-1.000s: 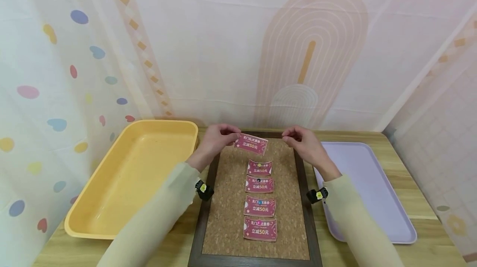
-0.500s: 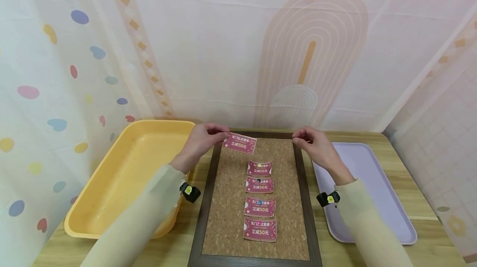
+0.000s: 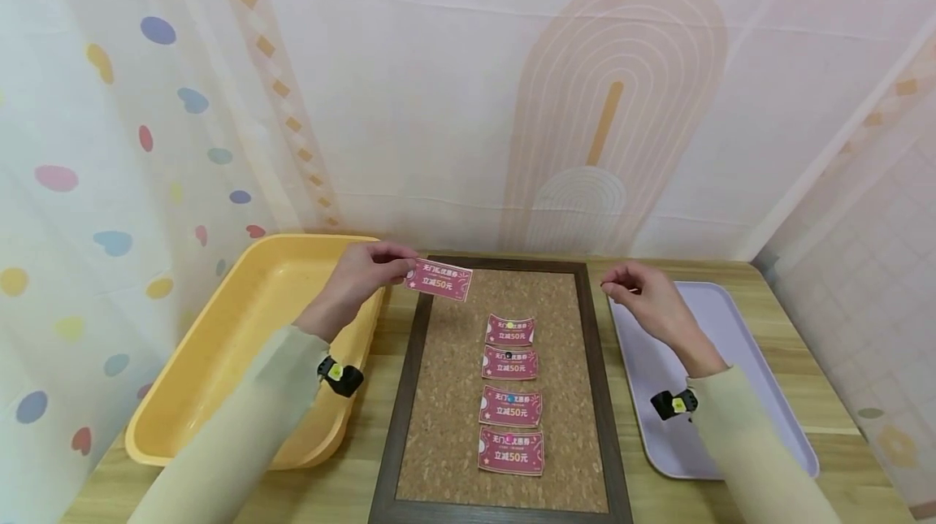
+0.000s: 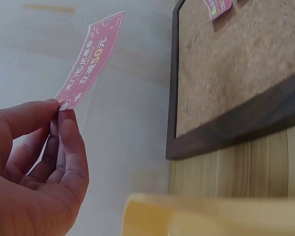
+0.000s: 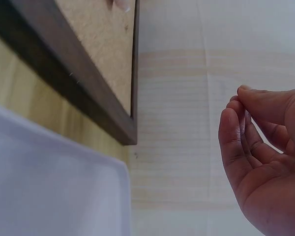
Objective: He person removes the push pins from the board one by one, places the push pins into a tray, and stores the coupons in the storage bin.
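Pink coupon (image 3: 442,280), left hand (image 3: 358,282) pinching edge (wide gap to right hand (image 3: 656,311)).

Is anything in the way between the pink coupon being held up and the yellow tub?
Only the left hand itself: it pinches one end of the coupon and, in the head view, lies between it and the yellow tub. No other object shows between them; the corkboard lies below the coupon.

Pink printed coupon (image 3: 440,280), yellow tub (image 3: 256,313), lilac tray (image 3: 731,331)
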Motion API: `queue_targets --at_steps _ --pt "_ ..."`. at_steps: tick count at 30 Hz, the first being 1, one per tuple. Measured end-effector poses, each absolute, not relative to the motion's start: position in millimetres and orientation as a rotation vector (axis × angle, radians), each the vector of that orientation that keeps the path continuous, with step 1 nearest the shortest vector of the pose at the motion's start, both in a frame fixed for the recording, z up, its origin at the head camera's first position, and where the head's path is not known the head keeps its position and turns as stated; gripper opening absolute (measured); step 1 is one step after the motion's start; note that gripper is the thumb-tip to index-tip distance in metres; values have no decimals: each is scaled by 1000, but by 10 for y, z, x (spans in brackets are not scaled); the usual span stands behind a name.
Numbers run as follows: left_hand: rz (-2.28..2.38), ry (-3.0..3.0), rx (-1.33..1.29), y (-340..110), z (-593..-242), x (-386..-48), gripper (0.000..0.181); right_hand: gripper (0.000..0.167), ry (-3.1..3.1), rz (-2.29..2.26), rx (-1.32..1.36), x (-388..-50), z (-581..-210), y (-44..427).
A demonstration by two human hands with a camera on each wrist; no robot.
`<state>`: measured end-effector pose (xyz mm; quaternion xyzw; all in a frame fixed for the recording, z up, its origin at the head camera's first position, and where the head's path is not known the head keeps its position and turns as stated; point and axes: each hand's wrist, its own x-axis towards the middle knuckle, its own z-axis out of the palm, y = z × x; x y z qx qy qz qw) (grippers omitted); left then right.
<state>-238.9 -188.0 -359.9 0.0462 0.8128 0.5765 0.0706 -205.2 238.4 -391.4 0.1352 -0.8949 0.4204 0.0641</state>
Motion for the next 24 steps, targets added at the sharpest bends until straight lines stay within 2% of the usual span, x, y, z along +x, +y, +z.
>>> queue_targets --at_steps 8,24 --pt "1782 2398 149 -2194 -3608 -2372 34 11 -2747 1238 361 -2018 -3994 2552" --pt "1863 2366 -4 -2785 -3772 -2366 46 10 -2812 1207 299 -2040 -4112 2798"
